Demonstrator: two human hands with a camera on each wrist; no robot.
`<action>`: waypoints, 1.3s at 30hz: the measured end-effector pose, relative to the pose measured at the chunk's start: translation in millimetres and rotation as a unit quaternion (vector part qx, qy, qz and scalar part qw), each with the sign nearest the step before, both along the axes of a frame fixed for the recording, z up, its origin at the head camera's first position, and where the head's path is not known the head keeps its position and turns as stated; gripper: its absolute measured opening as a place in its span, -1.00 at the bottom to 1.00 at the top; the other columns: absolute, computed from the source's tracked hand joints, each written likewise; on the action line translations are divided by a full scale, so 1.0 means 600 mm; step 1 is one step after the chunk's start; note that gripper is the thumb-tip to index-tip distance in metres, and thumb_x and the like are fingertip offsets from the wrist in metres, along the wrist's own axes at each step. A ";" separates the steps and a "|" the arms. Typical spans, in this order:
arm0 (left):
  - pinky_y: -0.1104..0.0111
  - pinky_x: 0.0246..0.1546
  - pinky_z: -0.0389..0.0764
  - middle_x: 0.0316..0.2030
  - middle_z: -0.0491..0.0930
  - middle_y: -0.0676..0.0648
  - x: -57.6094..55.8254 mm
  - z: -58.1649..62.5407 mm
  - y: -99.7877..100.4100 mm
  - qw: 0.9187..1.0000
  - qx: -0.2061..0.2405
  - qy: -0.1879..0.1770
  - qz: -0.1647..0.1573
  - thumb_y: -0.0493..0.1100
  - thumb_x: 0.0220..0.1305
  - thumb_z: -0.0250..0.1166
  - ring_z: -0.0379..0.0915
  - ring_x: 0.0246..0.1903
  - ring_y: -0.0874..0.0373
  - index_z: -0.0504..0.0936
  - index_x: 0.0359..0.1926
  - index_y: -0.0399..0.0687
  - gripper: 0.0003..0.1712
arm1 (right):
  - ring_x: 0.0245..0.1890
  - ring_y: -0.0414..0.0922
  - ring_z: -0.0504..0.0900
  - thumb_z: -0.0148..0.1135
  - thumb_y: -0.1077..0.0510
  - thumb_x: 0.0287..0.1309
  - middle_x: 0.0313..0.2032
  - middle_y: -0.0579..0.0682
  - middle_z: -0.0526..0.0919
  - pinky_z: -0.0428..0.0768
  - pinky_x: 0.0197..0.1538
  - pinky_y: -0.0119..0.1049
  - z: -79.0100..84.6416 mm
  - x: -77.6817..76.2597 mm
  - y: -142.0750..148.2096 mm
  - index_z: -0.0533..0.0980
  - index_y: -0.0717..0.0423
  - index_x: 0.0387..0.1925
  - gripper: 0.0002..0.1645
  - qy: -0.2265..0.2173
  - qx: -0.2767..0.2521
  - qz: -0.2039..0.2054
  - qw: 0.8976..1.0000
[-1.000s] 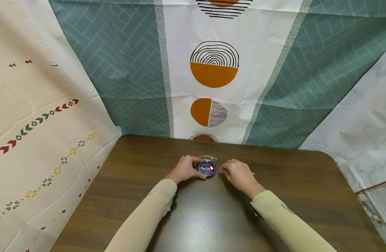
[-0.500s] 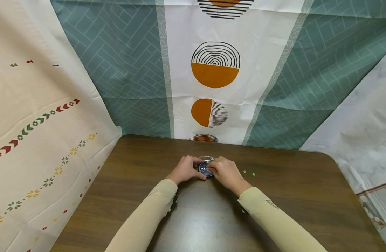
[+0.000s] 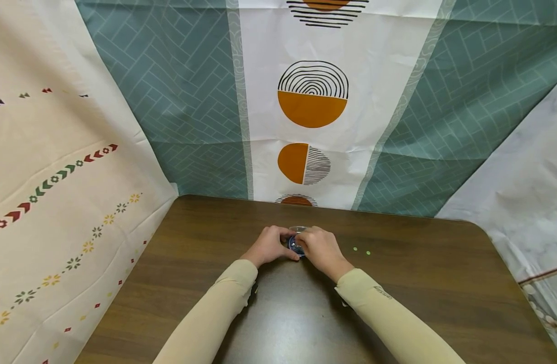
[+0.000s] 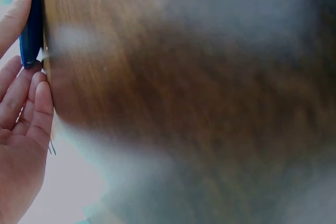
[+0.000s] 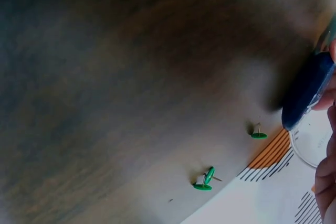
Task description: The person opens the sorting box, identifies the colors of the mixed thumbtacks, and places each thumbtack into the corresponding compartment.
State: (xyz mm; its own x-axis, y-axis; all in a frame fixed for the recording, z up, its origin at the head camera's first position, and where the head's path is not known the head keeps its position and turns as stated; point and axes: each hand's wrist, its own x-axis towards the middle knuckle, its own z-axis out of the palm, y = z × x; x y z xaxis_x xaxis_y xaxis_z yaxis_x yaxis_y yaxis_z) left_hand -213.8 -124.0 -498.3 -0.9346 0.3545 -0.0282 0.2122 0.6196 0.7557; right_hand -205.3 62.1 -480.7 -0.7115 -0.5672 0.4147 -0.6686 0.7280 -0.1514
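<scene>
A round blue case [image 3: 294, 246] with a clear lid [image 3: 298, 229] tipped back stands on the table. My left hand [image 3: 270, 243] grips its left side between thumb and fingers; the left wrist view shows the blue case [image 4: 31, 30] edge-on in that hand [image 4: 23, 150]. Over the case's right half sits my right hand [image 3: 323, 248], fingers curled in toward the compartments. Its fingertips are hidden, so a held thumbtack cannot be made out. Green thumbtacks [image 5: 258, 135] lie near the case in the right wrist view, two of them close together [image 5: 202, 187].
On the brown wooden table [image 3: 397, 303], small green thumbtack heads [image 3: 368, 253] lie to the right of my right hand. A patterned curtain [image 3: 196, 101] hangs behind the table's far edge, with cloths at both sides.
My right hand has moved left from the table beside the case to over it, uncovering green thumbtacks on the right. My left hand keeps its grip on the case.
</scene>
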 end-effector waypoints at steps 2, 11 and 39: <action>0.46 -0.27 0.45 -0.20 0.57 0.17 -0.001 -0.001 0.000 1.000 0.000 0.001 0.000 0.14 -0.30 0.54 0.45 -0.26 0.27 0.61 0.01 0.16 -0.29 | -0.31 -0.21 0.56 0.27 0.10 0.13 -0.33 -0.17 0.62 0.53 -0.34 -0.24 -0.003 -0.001 -0.001 0.64 -0.07 -0.33 -0.93 0.002 -0.002 -0.002 1.000; 0.47 -0.24 0.44 -0.18 0.57 0.18 -0.003 -0.002 0.000 1.000 -0.004 0.006 -0.003 0.15 -0.30 0.54 0.46 -0.24 0.27 0.61 0.01 0.14 -0.29 | -0.38 -0.20 0.59 0.27 0.12 0.13 -0.32 -0.12 0.61 0.52 -0.42 -0.24 -0.012 -0.002 -0.005 0.63 -0.02 -0.31 -0.92 0.004 -0.009 0.000 1.000; 0.46 -0.22 0.44 -0.19 0.57 0.20 -0.004 -0.006 0.000 1.000 -0.006 0.008 0.001 0.18 -0.32 0.54 0.44 -0.26 0.31 0.61 0.00 0.15 -0.27 | -0.41 -0.24 0.58 0.26 0.08 0.13 -0.33 -0.19 0.61 0.49 -0.44 -0.30 -0.014 -0.006 0.003 0.65 -0.08 -0.30 -0.91 0.014 -0.001 -0.005 1.000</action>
